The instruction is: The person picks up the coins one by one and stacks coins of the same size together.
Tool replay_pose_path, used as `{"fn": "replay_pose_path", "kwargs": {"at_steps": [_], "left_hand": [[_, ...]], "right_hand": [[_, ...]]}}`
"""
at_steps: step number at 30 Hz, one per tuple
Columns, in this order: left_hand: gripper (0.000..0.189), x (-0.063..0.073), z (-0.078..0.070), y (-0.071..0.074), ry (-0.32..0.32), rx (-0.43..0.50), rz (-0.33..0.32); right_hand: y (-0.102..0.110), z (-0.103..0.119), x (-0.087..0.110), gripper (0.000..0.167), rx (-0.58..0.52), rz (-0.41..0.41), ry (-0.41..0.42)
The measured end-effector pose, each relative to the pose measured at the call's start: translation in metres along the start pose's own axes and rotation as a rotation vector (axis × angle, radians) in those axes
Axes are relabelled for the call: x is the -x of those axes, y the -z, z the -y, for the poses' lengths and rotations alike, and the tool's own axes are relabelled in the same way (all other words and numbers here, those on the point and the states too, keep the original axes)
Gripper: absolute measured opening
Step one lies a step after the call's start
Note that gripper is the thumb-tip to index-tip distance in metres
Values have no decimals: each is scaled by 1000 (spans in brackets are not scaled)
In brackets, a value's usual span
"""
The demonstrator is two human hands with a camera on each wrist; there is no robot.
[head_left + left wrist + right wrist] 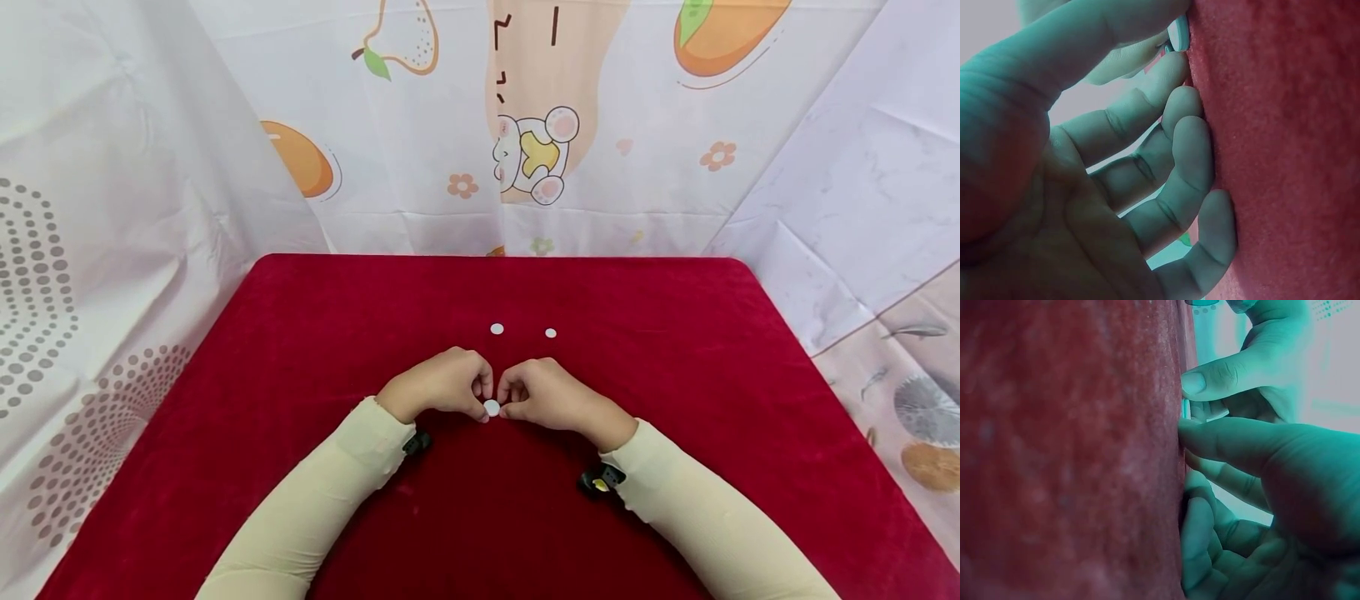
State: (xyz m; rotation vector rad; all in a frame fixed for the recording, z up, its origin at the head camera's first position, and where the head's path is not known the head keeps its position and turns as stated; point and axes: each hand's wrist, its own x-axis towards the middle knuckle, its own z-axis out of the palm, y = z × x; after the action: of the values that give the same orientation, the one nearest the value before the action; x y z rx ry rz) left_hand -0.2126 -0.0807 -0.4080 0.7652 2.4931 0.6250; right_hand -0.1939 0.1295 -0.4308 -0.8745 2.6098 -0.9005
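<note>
A small white round disc [491, 407] lies at the red cloth between my two hands near the table's middle. My left hand [450, 383] holds its left edge with thumb and fingertips, the other fingers bent against the cloth. From the opposite side my right hand [551, 396] grips the disc's right edge with thumb and forefinger. In the left wrist view the rim of the disc [1179, 32] shows beside the thumb and forefinger tips. The right wrist view shows a thin sliver of the disc [1186, 409] between the two thumbs.
Two more white discs lie beyond the hands, one straight ahead [497, 329] and a slightly smaller disc [551, 333] to its right. A red cloth [360, 308] covers the table. Printed curtains [420, 150] hang behind it and along both sides.
</note>
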Motion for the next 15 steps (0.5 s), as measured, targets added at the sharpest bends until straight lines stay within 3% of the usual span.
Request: {"fn": "replay_pose_path", "kwargs": {"at_steps": [15], "left_hand": [[20, -1, 2, -2, -11, 6, -5]], "right_hand": [[2, 1, 1, 13, 4, 23, 28]]}}
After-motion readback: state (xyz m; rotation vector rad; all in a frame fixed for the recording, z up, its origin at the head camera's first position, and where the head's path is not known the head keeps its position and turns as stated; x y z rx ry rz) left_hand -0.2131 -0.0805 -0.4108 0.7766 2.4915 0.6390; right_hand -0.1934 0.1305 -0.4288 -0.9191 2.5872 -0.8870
